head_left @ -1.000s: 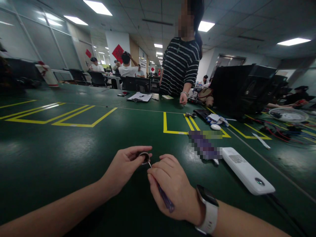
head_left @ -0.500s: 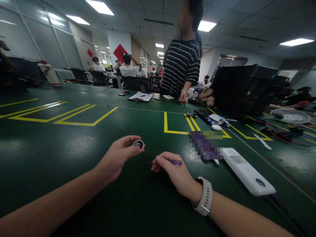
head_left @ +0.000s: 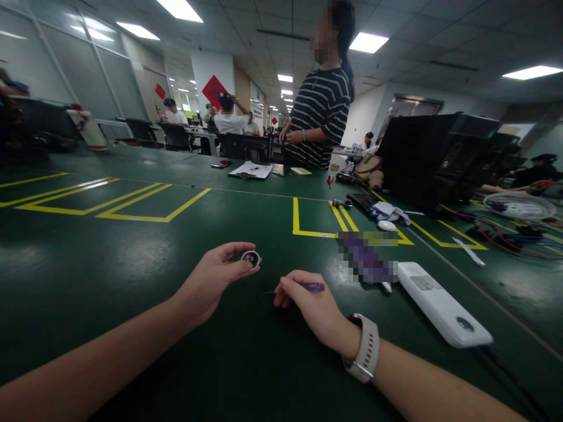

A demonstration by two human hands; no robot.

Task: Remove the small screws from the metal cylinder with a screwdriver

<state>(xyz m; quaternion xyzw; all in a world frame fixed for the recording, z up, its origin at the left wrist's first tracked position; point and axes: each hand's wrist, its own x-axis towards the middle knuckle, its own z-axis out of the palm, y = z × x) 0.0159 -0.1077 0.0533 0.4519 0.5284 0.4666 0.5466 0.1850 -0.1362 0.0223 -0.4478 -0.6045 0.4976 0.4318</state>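
My left hand pinches a small round metal part between thumb and fingers, its hollow, dark inside facing me; I cannot make out its exact kind. To its right, my right hand is closed around a screwdriver with a translucent purple handle. The thin shaft points left, below the round part and apart from it. Both hands are above the dark green table. A pale watch strap circles my right wrist.
Right of my hands lie a blurred purple object and a white power bank with a black cable. Farther back are gloves, a white oval item, a red-handled tool and a clipboard. A person in a striped shirt stands across the table.
The person opposite has drawn a hand back from the table, leaving the red-handled tool lying there. My hands have shifted only slightly, still holding the round part and the screwdriver.
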